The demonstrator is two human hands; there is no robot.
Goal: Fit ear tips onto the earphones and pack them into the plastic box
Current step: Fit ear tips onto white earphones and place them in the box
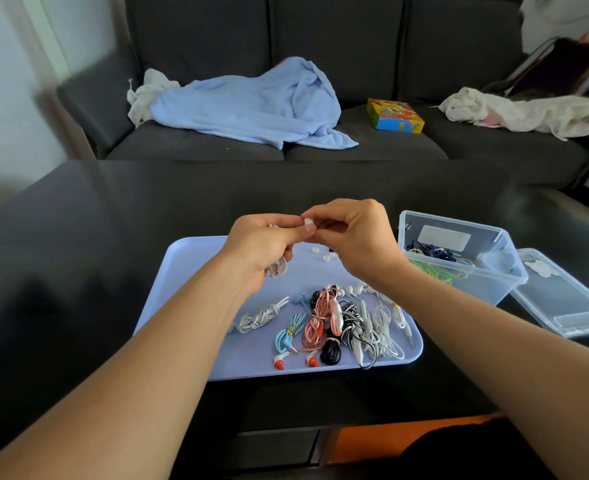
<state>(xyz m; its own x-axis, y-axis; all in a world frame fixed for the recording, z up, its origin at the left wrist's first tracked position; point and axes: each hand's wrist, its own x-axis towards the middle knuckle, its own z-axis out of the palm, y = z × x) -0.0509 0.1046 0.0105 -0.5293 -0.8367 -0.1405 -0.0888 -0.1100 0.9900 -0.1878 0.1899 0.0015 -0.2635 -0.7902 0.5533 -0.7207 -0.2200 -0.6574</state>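
**Ear tip pinched above the tray**

Over the far end of the pale blue plastic tray (189, 306), the right hand (359, 244) pinches a small white ear tip (308, 222), while the left hand (262, 244) grips a coiled white earphone (279, 266). The clear plastic box (459, 258) stands to the right on the dark worktop (78, 271), holding bundled cables.

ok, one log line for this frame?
step: fitting tip | left hand: holds white coiled earphone | right hand: pinches small white ear tip | clear plastic box: open, some cables inside
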